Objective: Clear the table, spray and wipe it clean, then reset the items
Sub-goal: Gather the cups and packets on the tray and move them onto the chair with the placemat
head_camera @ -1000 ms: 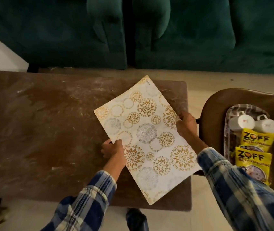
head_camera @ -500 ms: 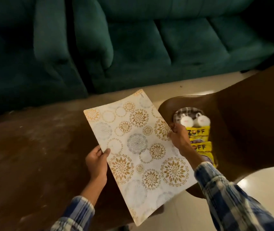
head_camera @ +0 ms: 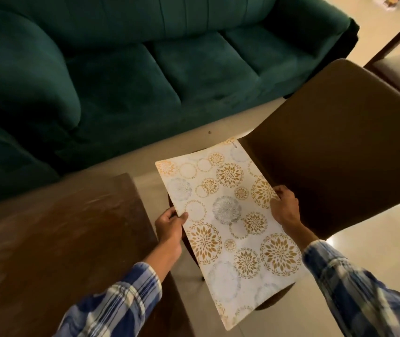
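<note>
On my feed both arms wear one long-sleeved plaid shirt: blue and navy checks crossed by white and pale grey stripes. The left sleeve [head_camera: 111, 305] ends in a soft cuff short of the wrist, and the right sleeve [head_camera: 354, 288] likewise. The left hand [head_camera: 169, 227] and right hand [head_camera: 285, 207] are bare.

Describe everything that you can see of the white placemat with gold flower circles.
The thin rectangular white placemat, printed with gold and grey flower circles, looks like flexible plastic. It hangs slightly bowed in the air over the brown chair. The left hand grips its left long edge; the right hand grips the right one.
</note>
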